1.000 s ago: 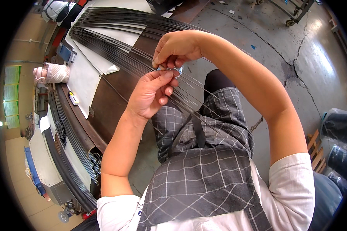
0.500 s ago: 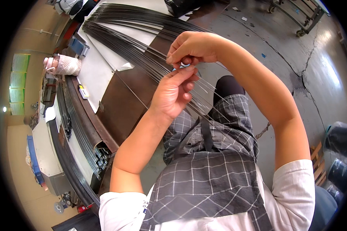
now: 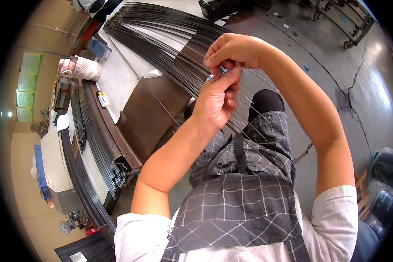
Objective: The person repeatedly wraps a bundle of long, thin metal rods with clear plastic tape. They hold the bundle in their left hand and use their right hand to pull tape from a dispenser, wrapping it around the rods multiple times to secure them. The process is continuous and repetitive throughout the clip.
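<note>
My left hand (image 3: 217, 100) and my right hand (image 3: 236, 51) meet in front of me, above my lap. Both are closed, thumbs pressed against fingers, the fingertips nearly touching. A small light-blue bit (image 3: 210, 78) shows between them; whatever they pinch is mostly covered by the fingers. Long thin dark rods (image 3: 172, 65) run in a fanned bundle from the table at the far left, passing beneath my hands. Their thin ends (image 3: 254, 123) stick out over my knees, past the hands.
Brown and white sheets cover the table (image 3: 149, 101). A yellow-and-white cutter (image 3: 102, 99) and a pink-and-white wrapped bottle (image 3: 84, 68) lie along its left side. More dark tubes (image 3: 101, 161) are stacked at the left. A wheeled cart (image 3: 347, 22) stands on the cracked floor at the far right.
Both hands have shifted a little to the right, still closed and close together. The whole view has moved slightly as well.
</note>
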Tool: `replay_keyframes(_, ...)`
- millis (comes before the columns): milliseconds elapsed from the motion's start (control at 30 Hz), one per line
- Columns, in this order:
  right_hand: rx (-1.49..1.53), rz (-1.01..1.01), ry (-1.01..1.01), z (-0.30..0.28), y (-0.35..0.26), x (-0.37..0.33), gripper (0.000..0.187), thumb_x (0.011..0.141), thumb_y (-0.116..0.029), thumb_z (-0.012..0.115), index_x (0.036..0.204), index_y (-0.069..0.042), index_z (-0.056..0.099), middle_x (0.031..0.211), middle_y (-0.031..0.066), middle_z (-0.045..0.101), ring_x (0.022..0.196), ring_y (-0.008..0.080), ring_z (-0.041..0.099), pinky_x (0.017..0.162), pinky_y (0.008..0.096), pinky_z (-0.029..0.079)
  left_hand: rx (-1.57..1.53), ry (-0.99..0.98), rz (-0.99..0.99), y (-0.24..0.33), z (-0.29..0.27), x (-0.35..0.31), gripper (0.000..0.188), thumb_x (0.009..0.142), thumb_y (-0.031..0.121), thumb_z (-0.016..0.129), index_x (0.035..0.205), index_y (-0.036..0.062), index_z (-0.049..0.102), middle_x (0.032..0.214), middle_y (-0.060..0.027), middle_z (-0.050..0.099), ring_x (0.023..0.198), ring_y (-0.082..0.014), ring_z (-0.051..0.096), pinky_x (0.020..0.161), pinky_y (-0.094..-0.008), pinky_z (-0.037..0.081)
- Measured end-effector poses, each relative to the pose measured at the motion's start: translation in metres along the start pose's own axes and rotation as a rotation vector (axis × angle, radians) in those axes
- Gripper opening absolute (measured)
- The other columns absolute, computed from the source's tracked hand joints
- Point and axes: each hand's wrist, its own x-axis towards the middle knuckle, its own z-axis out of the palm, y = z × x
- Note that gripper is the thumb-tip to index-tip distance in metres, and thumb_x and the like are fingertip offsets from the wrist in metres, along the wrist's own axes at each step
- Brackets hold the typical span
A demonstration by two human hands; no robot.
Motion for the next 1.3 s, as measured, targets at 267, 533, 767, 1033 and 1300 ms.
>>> replay_keyframes(267,0.031,0.023,0.039,-0.014,-0.008,-0.017,0.025,0.074,-0.014,0.066,0.091,0.005,0.064,0.07,0.0089,0.064,0.045,0.0044,0.043,0.037,0.0175,0.033,0.081,-0.029,0.074,0.0,0.014,0.005,0.012,0.083,0.023,0.065,0.086,0.0128,0.06,0.073,0.005,0.055,0.058,-0.001,0.045,0.044,-0.0137,0.033)
replay_keyframes(533,-0.109,0.01,0.045,-0.029,-0.007,-0.021,0.019,0.073,-0.014,0.067,0.085,0.001,0.066,0.065,0.0055,0.061,0.05,0.0051,0.043,0.041,0.0187,0.033,0.125,0.027,0.059,-0.009,0.046,0.015,0.014,0.084,0.025,0.065,0.081,0.0138,0.058,0.07,0.0054,0.053,0.057,-0.0006,0.043,0.043,-0.0127,0.031)
replay_keyframes(767,-0.389,0.041,0.148,-0.035,-0.015,-0.029,0.014,0.073,-0.011,0.063,0.077,0.002,0.065,0.06,0.0053,0.06,0.045,0.006,0.042,0.04,0.0189,0.034,0.241,-0.035,0.044,-0.017,0.043,0.029,0.025,0.082,0.035,0.066,0.081,0.0113,0.059,0.073,0.0041,0.055,0.058,-0.0023,0.045,0.045,-0.0142,0.032)
replay_keyframes(1033,-1.25,0.336,0.288,-0.032,-0.016,-0.057,0.015,0.07,-0.014,0.061,0.071,0.001,0.064,0.067,0.0149,0.063,0.063,0.0241,0.064,0.058,0.0351,0.05,0.616,-0.125,0.185,0.022,0.007,0.021,0.024,0.086,0.027,0.06,0.099,0.0059,0.06,0.081,-0.0018,0.061,0.058,-0.0031,0.052,0.044,-0.0146,0.039)
replay_keyframes(1300,-1.361,-0.185,0.66,-0.036,-0.01,-0.025,0.027,0.074,-0.027,0.065,0.077,0.0,0.062,0.077,0.0146,0.064,0.078,0.0324,0.062,0.069,0.0398,0.05,1.141,0.173,0.677,0.136,-0.019,0.084,0.02,0.086,0.022,0.06,0.098,0.0081,0.067,0.081,0.0029,0.062,0.067,-0.0023,0.053,0.055,-0.0165,0.041)
